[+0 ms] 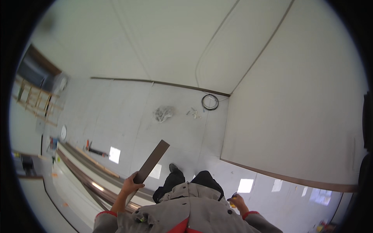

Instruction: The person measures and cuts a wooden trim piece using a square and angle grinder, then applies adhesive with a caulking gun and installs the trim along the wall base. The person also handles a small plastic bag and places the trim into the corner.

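My left hand [130,185] is closed around a short, flat brown strip of baseboard [154,158], which slants up and away to the right with its far end free. Low on the right, my right hand [239,203] is curled around a small yellow and dark tool [232,202]. Most of that tool is hidden by the fingers, and its kind cannot be made out. Below my left hand lie several long brown and white trim lengths [93,185], running from the left toward my feet.
Baseboard [182,85] runs along the far wall; more brown baseboard [287,178] edges the right wall. On the pale floor lie a clear plastic bag [164,113], a coil of black cable [210,102], small loose parts [195,113] and a black-and-red tool [95,150]. A wooden frame [37,99] stands far left.
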Demonstrator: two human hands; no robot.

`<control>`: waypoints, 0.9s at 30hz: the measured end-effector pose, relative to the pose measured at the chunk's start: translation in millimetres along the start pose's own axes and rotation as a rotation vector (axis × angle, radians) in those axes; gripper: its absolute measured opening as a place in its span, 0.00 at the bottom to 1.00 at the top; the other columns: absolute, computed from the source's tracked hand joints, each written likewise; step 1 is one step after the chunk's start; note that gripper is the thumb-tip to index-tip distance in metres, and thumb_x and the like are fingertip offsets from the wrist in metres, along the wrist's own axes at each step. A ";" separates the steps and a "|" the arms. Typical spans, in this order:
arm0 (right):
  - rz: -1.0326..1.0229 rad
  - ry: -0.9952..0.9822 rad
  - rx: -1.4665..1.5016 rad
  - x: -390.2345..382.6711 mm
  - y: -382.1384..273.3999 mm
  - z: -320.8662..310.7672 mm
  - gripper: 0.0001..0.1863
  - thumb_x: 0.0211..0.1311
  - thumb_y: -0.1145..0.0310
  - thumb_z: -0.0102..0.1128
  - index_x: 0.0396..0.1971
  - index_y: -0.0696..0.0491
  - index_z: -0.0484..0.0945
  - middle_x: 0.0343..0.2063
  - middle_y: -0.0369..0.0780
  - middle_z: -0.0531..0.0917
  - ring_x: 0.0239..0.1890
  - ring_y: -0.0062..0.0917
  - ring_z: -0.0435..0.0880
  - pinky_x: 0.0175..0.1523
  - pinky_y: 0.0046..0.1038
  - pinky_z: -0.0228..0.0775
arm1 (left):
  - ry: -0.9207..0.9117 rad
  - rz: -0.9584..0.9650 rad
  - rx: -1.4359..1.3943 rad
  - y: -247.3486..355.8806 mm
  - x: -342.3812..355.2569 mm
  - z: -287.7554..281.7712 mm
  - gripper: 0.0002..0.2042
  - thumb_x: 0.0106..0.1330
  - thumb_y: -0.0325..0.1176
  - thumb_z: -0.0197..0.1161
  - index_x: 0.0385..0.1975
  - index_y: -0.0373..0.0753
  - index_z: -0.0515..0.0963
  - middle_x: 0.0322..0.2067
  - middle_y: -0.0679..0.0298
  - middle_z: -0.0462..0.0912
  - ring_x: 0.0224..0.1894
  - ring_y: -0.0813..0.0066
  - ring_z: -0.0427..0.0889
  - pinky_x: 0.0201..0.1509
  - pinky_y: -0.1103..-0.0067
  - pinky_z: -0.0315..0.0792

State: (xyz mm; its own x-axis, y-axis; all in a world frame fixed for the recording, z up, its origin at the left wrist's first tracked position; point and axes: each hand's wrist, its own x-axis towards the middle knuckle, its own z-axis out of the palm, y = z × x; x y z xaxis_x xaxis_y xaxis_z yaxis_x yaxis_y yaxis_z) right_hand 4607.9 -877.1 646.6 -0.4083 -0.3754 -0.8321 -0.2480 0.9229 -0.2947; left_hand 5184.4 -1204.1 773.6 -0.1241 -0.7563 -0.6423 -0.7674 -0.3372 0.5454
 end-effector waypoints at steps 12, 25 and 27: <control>0.091 0.142 0.342 -40.9 -73.1 153.9 0.31 0.47 0.50 0.77 0.44 0.59 0.83 0.39 0.51 0.88 0.44 0.39 0.88 0.48 0.37 0.79 | -0.413 0.729 0.655 240.3 201.9 -16.1 0.44 0.50 0.43 0.77 0.71 0.45 0.67 0.52 0.52 0.82 0.54 0.52 0.81 0.60 0.66 0.75; 0.449 0.295 0.815 -60.4 -210.4 206.7 0.50 0.44 0.53 0.78 0.67 0.59 0.65 0.46 0.56 0.84 0.47 0.45 0.86 0.54 0.40 0.77 | -1.113 1.553 1.002 361.1 314.8 202.7 0.42 0.53 0.38 0.74 0.73 0.56 0.64 0.36 0.61 0.76 0.44 0.61 0.79 0.54 0.65 0.70; 0.497 0.336 0.843 -62.5 -221.0 245.3 0.53 0.44 0.53 0.78 0.68 0.59 0.61 0.45 0.57 0.84 0.47 0.45 0.86 0.54 0.40 0.77 | -1.293 1.588 0.974 351.8 318.5 236.4 0.41 0.54 0.37 0.73 0.72 0.55 0.65 0.37 0.61 0.76 0.45 0.61 0.79 0.54 0.64 0.70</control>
State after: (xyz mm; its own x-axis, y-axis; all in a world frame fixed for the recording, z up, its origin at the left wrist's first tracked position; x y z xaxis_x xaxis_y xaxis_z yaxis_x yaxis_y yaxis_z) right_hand 4903.7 -1036.5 648.4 -0.5525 0.1795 -0.8140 0.6589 0.6921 -0.2946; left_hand 4726.2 -1431.1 633.6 -0.6472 0.7327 -0.2104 0.4044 0.5639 0.7201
